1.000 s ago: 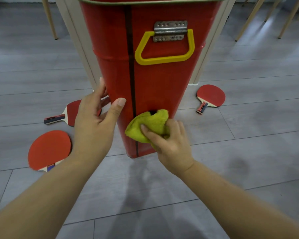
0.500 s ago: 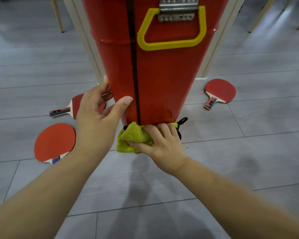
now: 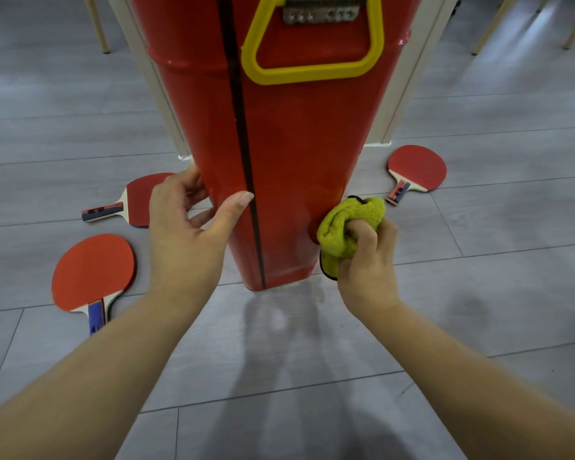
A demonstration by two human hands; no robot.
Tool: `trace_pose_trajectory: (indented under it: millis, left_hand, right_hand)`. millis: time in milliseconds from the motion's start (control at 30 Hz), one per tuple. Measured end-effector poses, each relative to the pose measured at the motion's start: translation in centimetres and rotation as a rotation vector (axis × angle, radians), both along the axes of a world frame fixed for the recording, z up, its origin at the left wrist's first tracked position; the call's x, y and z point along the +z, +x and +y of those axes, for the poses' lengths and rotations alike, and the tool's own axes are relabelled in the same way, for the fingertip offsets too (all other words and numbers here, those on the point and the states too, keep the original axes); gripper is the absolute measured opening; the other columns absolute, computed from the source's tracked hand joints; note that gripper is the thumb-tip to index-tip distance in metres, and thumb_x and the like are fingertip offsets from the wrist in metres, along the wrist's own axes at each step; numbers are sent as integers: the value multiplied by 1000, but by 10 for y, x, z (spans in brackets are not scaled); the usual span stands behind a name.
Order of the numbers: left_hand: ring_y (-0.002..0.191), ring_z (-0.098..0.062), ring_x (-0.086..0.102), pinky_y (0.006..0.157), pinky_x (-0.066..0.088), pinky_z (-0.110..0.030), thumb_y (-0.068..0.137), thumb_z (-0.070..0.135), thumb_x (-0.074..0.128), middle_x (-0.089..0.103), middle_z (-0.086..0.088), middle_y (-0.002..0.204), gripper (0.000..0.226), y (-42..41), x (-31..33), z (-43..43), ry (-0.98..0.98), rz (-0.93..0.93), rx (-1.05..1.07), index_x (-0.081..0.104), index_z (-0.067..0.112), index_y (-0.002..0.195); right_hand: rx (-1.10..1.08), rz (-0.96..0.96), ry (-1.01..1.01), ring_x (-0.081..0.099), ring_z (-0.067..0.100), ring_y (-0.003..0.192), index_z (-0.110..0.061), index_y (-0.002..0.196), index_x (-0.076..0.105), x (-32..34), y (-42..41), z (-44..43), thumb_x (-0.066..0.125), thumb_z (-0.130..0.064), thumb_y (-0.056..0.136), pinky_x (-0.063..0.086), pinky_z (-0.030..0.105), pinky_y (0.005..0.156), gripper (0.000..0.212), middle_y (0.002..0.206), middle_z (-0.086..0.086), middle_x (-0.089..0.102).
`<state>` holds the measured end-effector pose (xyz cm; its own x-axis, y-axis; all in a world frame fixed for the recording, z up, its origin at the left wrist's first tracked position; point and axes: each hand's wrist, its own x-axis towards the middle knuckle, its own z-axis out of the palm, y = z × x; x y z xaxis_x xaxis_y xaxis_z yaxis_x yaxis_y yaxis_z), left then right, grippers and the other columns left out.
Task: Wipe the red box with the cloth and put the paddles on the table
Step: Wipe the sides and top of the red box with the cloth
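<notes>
A tall red box (image 3: 296,134) with a yellow handle (image 3: 312,66) and a dark vertical seam stands on the grey floor. My left hand (image 3: 186,234) braces its lower left side, thumb on the front face. My right hand (image 3: 362,260) is closed on a bunched yellow-green cloth (image 3: 346,224), pressed against the box's lower right edge. Three red paddles lie on the floor: one at near left (image 3: 92,272), one behind my left hand (image 3: 136,200) and partly hidden by it, one to the right of the box (image 3: 415,171).
A white post or frame (image 3: 409,81) rises behind the box on both sides. Wooden chair legs (image 3: 95,24) stand at far left, and more wooden legs (image 3: 493,24) at far right. Grey plank floor (image 3: 279,376) spreads in front of me.
My right hand carried the cloth from the box's lower front, down along its bottom edge, then up to the lower right side. My left hand stayed on the box. The view moved closer.
</notes>
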<state>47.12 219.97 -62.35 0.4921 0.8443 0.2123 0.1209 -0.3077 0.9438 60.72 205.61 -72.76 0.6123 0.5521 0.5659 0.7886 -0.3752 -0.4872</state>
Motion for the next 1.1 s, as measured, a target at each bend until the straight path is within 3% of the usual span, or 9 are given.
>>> trace_pose_trajectory:
  millis: [167,433,533,633,733,833,1033,1100]
  left_hand:
    - [102,3,56,72,42,1,70,45,68,57,-4,120,45,-1,-3,4,-4,38,24,53,26,108]
    - [97,3,59,70,43,-1,74,32,74,58,-10,117,40,-1,-3,8,-14,31,25,54,22,107]
    - [101,-1,59,71,45,-2,71,37,74,59,-6,117,48,-3,-2,9,-1,49,5,54,21,111]
    - [105,-4,59,79,52,-13,64,50,72,59,-3,117,58,-4,-2,10,16,69,-14,53,24,112]
    - [105,-8,60,84,54,-21,66,47,76,58,-4,118,57,-4,-3,10,46,90,-19,52,24,112]
    - [105,-8,60,84,54,-20,68,39,79,57,-4,119,57,-4,-3,11,75,108,-29,50,24,114]
    - [103,-3,59,83,53,-15,66,37,80,59,1,115,55,-4,1,11,78,122,-25,48,27,109]
    - [103,-2,59,84,53,-17,66,35,81,59,4,112,54,-4,2,10,68,119,-23,48,27,108]
  right_hand:
    - [-2,26,19,50,47,90,-16,117,38,-3,-11,8,34,-14,75,51,46,69,42,113,28,39]
    - [157,-246,-13,41,28,82,-28,112,50,-20,-52,41,59,-14,84,44,36,66,32,101,9,37]
    - [158,-302,-5,45,29,80,-30,107,53,-24,-62,52,60,-12,85,47,39,66,29,99,8,39]
    - [196,-359,-50,47,31,82,-32,107,52,-28,-65,54,52,-12,88,48,42,72,27,102,9,40]
    - [207,-361,-91,44,30,84,-32,102,58,-32,-66,53,54,-12,86,46,44,73,25,103,9,40]
    - [226,-351,-142,46,30,82,-32,95,65,-35,-62,50,55,-12,82,47,43,69,25,102,9,40]
    - [188,-269,-123,42,30,88,-35,101,50,-34,-46,38,53,-23,85,48,40,66,20,105,8,38]
    - [157,-230,-102,45,33,87,-31,102,49,-37,-37,30,55,-16,82,50,41,67,26,107,11,36]
